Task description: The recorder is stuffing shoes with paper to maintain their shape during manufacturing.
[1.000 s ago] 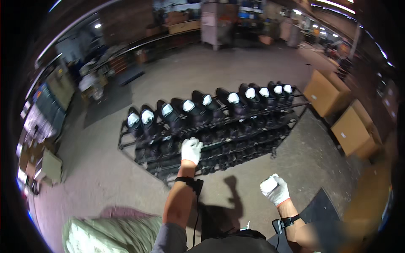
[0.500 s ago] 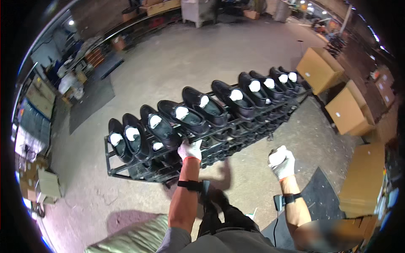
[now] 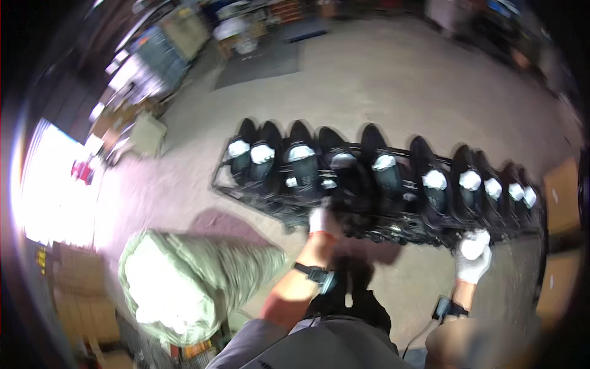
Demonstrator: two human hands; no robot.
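A low black metal rack (image 3: 246, 198) stands on the concrete floor and carries a row of several black rounded items (image 3: 386, 175) with white patches on top. My left hand (image 3: 322, 220), in a white glove, grips the rack's near edge at about its middle. My right hand (image 3: 473, 255), also in a white glove, is curled at the rack's near right edge; blur hides whether it grips the rail. Both wrists wear dark bands. The whole picture is motion-blurred.
A bulging pale green sack (image 3: 196, 283) lies on the floor to my lower left. Cardboard boxes (image 3: 562, 190) stand at the right, with more (image 3: 80, 289) at the lower left. A dark mat (image 3: 258, 61) and cluttered shelves lie beyond the rack. A bright opening is at the far left.
My view has swung and the rack now runs level across the picture. My right hand has come from free air down to the rack's near right edge. My left hand stays on the rack.
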